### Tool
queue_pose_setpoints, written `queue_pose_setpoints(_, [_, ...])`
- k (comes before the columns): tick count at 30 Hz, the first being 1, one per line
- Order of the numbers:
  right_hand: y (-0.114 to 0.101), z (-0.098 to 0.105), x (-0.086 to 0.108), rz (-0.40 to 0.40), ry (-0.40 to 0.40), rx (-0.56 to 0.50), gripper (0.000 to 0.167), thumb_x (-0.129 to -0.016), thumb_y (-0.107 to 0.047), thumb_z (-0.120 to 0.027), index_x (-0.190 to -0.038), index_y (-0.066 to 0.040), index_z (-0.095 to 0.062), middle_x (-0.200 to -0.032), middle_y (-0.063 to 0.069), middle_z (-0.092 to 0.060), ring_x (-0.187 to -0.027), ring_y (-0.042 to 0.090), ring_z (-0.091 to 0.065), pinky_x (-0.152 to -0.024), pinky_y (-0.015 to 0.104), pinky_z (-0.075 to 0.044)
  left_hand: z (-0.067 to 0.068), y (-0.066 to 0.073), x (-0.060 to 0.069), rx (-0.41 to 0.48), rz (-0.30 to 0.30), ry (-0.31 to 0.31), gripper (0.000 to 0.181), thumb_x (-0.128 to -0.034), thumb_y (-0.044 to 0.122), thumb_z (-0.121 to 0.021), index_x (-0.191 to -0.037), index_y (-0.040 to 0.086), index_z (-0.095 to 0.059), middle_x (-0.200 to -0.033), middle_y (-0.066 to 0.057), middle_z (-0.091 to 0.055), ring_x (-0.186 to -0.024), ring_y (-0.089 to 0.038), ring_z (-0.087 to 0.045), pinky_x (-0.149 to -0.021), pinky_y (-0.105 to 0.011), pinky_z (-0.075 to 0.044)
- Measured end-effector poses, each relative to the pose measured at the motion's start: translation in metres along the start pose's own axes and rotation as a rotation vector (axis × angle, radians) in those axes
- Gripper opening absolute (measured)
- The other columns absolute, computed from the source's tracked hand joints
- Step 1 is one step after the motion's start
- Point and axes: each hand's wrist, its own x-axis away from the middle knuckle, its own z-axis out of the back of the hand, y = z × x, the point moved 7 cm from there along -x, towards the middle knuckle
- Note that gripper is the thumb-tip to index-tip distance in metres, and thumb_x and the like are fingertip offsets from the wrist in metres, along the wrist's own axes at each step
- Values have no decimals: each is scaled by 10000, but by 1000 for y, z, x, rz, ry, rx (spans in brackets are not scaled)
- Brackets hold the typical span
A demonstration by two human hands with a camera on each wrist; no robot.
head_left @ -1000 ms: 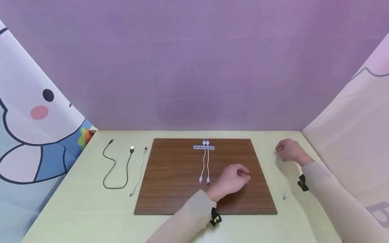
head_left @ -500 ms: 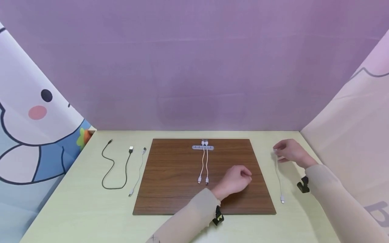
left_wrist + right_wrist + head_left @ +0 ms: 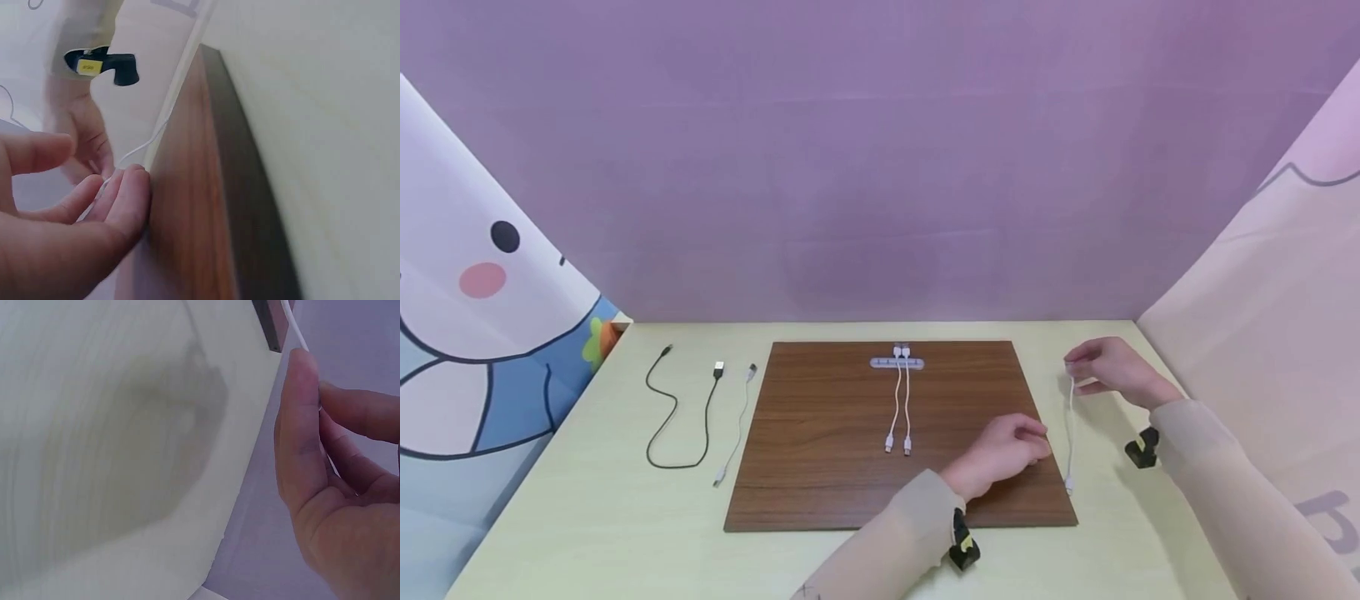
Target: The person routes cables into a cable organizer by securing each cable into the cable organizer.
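Taking the board's centre as your clock face, the step in hand looks like bringing a white cable (image 3: 1072,421) over from the table (image 3: 587,500) towards the brown board (image 3: 820,433). Your right hand (image 3: 1112,367), between 2 and 3 o'clock, pinches the cable's upper end between thumb and fingers. The lower plug (image 3: 1069,485) is between 3 and 4 o'clock, beside the board's edge; you can't tell whether it touches anything.

Your left hand (image 3: 1003,450), just past 3 o'clock, has its fingers loosely bent, thumb apart, with nothing visibly held. The next move probably calls for guiding the loose end with it while your right hand keeps its pinch.

At 12 o'clock lies a pale strip (image 3: 882,363), with two white cables, a left one (image 3: 897,404) and a right one (image 3: 907,400), running from it towards the centre. Should you head there, bare strip shows either side, but those two could get snagged. Your left hand also sits close to the loose end. Towards 9 o'clock, off the board, lie another white cable (image 3: 740,427) and, farther out, a black cable (image 3: 677,467), both well apart from your hands.
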Motion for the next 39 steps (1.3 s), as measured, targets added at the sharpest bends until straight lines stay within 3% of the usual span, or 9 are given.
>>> queue_pose_setpoints(4, [-4,-2,0,0,-21,-31,427,-1001,-33,-587,-1322,216,-458,-1295,343,-532,-1039,266,-663,-845,397,-595,-10,-1,-2,98,1,-43,325,-920,100,-695,-1239,45,-661,-973,46,-707,-884,-93,-649,-861,-250,-514])
queue_pose_setpoints(12, [-22,-6,3,37,-57,-93,442,-990,-35,-601,-1325,211,-450,-1311,357,-496,-1050,288,-663,-862,404,-589,-24,-1,-10,128,46,-92,574,-903,169,-712,-1441,95,-527,-1231,-23,-670,-1102,-109,-621,-1015,-309,-459])
queue_pose_setpoints(16, [-27,-9,1,47,-58,-109,438,-989,-40,-611,-1317,205,-456,-1269,319,-531,-1027,268,-664,-865,414,-588,-28,0,-9,201,59,-129,644,-916,143,-696,-1505,89,-440,-1208,-38,-660,-1095,-139,-631,-1034,-339,-465])
queue_pose_setpoints(19, [-28,-9,0,48,-52,-115,434,-985,-28,-613,-1316,203,-455,-1234,280,-561,-1011,263,-666,-862,415,-589,-30,2,-9,258,50,-102,590,-924,78,-683,-1470,66,-461,-1097,-39,-674,-1004,-156,-658,-985,-350,-509])
queue_pose_setpoints(24, [-28,-12,1,57,-51,-136,430,-984,-8,-603,-1316,212,-442,-1182,236,-596,-992,260,-681,-868,416,-587,-26,3,-8,282,52,24,455,-901,-18,-689,-1339,50,-583,-970,-62,-695,-850,-185,-683,-845,-365,-581])
queue_pose_setpoints(30, [-30,-16,-4,63,-39,-171,417,-983,10,-595,-1310,215,-436,-1134,208,-623,-977,251,-699,-890,447,-576,-18,4,-5,215,59,98,356,-901,-39,-709,-1239,41,-635,-846,-26,-648,-733,-175,-667,-745,-347,-593])
queue_pose_setpoints(39, [-36,-24,-14,86,-6,-148,397,-969,13,-621,-1283,204,-472,-1144,274,-613,-957,264,-709,-872,421,-584,-4,11,3,-92,47,143,376,-859,4,-759,-1220,73,-680,-808,43,-616,-689,-111,-590,-670,-254,-507])
